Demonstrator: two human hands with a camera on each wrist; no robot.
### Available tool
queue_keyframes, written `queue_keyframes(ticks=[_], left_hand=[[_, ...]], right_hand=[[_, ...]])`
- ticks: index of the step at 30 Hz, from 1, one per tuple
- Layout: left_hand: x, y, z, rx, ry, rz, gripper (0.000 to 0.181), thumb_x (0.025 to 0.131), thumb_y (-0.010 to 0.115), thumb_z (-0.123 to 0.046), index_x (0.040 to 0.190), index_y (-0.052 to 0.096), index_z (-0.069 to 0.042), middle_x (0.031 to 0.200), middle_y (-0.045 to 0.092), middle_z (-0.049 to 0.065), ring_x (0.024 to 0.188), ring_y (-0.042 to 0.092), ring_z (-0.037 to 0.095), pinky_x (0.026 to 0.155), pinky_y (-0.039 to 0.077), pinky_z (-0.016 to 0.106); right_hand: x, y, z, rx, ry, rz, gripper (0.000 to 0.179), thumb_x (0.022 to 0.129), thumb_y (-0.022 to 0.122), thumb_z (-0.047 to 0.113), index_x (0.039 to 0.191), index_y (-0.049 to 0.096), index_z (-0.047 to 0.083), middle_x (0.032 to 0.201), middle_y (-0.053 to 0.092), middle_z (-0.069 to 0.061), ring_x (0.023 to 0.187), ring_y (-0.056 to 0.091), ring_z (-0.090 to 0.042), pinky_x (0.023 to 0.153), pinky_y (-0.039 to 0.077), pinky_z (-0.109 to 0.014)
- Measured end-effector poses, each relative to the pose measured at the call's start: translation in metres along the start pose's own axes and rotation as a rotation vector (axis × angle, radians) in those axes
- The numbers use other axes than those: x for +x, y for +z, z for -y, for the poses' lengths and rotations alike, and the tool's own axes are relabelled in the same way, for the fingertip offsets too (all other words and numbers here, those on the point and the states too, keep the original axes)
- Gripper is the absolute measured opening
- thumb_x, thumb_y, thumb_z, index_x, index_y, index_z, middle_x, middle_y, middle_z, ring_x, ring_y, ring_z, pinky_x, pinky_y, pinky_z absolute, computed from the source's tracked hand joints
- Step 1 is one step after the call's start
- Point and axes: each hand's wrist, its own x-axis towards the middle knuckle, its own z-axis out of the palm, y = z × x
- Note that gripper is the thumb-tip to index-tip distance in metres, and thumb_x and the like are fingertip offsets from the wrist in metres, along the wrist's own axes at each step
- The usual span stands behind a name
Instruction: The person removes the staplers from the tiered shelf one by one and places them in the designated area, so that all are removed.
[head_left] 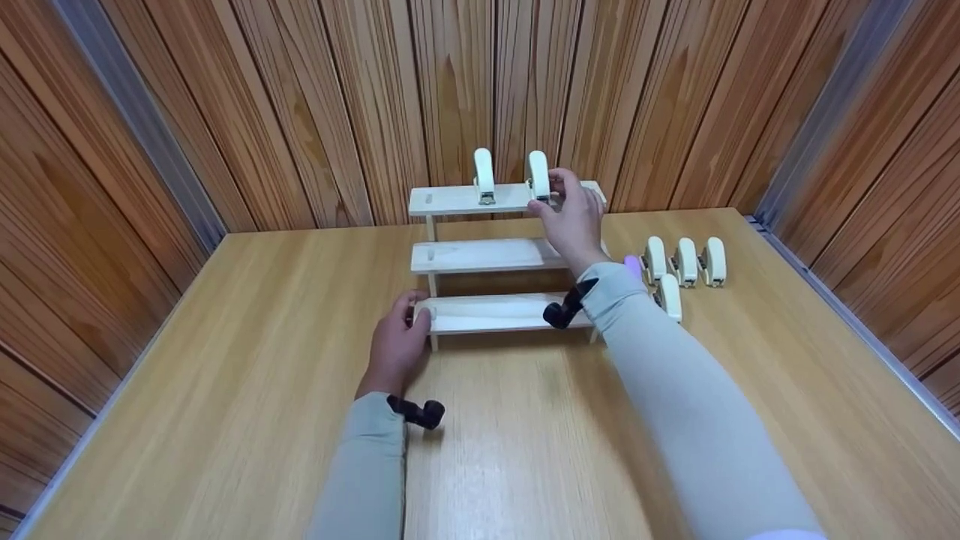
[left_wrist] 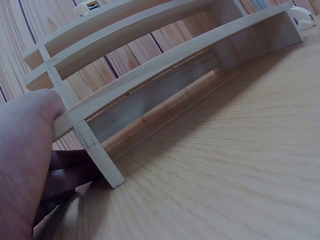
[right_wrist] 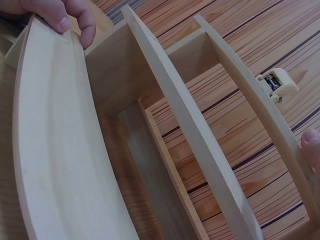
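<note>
A three-tier wooden shelf rack (head_left: 487, 256) stands near the back of the table. My left hand (head_left: 396, 341) grips the left end of its lowest tier, thumb on top and fingers around the side; in the left wrist view its fingers (left_wrist: 70, 180) curl behind the side leg. Up at the top tier, my right hand (head_left: 576, 221) holds a small cream stapler (head_left: 538, 174) upright, thumb low at its front and fingers at its right side. Left of it, another cream stapler (head_left: 484, 176) stands upright on the same tier. Only part of the right thumb (right_wrist: 311, 142) shows in the right wrist view.
Several more cream staplers (head_left: 715, 262) stand on the table right of the rack, one (head_left: 668, 298) nearer the front. A purple object (head_left: 633, 265) is partly hidden by the right sleeve. Wood-panelled walls (head_left: 457, 90) enclose the table's back and sides.
</note>
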Motion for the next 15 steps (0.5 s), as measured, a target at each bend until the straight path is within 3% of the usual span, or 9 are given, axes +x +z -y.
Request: queue_keyframes(ticks=[11, 15], left_hand=[[0.002, 0.001, 0.001, -0.021, -0.009, 0.012, 0.029, 0.101, 0.052, -0.038, 0.129, 0.057, -0.031, 0.112, 0.061, 0.007, 0.100, 0.059, 0.025, 0.081, 0.050, 0.040], [0.001, 0.001, 0.002, -0.021, -0.003, 0.009, 0.031, 0.101, 0.053, -0.036, 0.131, 0.057, -0.029, 0.114, 0.062, 0.008, 0.102, 0.059, 0.026, 0.086, 0.050, 0.041]], right_hand=[[-0.013, -0.016, -0.005, 0.059, 0.004, -0.013, 0.053, 0.088, 0.078, 0.029, 0.135, 0.055, 0.021, 0.127, 0.067, 0.003, 0.119, 0.056, -0.015, 0.116, 0.016, -0.037], [-0.018, -0.023, -0.010, 0.081, 0.004, -0.024, 0.052, 0.089, 0.078, 0.025, 0.135, 0.055, 0.019, 0.126, 0.068, 0.002, 0.121, 0.057, -0.016, 0.117, 0.017, -0.038]])
